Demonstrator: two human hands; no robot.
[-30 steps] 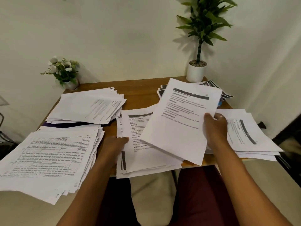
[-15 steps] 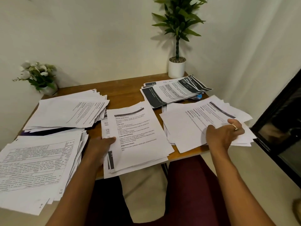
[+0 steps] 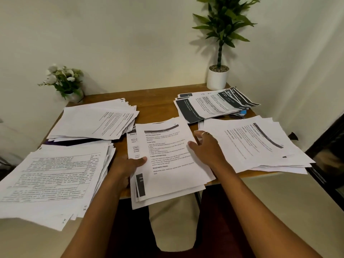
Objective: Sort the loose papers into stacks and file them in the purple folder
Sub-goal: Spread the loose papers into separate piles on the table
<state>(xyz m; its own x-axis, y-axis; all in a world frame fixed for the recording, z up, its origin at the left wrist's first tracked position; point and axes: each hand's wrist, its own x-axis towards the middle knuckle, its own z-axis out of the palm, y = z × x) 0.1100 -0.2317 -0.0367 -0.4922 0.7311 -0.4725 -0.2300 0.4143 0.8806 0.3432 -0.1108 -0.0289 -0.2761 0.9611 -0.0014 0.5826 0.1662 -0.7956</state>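
A centre pile of printed papers point(image 3: 168, 164) hangs over the front edge of the wooden table point(image 3: 154, 101). My left hand point(image 3: 126, 166) grips its left edge, thumb on top and fingers hidden beneath. The spread fingers of my right hand point(image 3: 206, 146) touch the right edge of the top sheet. Around it lie a right stack point(image 3: 255, 146), a back-right stack with dark headers point(image 3: 214, 107), a back-left stack point(image 3: 95, 121) and a large front-left stack point(image 3: 50, 177). A strip of the purple folder point(image 3: 74, 142) shows under the back-left stack.
A white pot with a tall green plant point(image 3: 217, 77) stands at the back right corner. A small flower pot point(image 3: 68, 84) sits at the back left. Something blue point(image 3: 243, 113) peeks from under the back-right stack. Walls close off the back and right.
My right hand carried a sheet from the centre pile to the right stack, let it go there, and has come back to the centre pile's right edge. My left hand stayed put.
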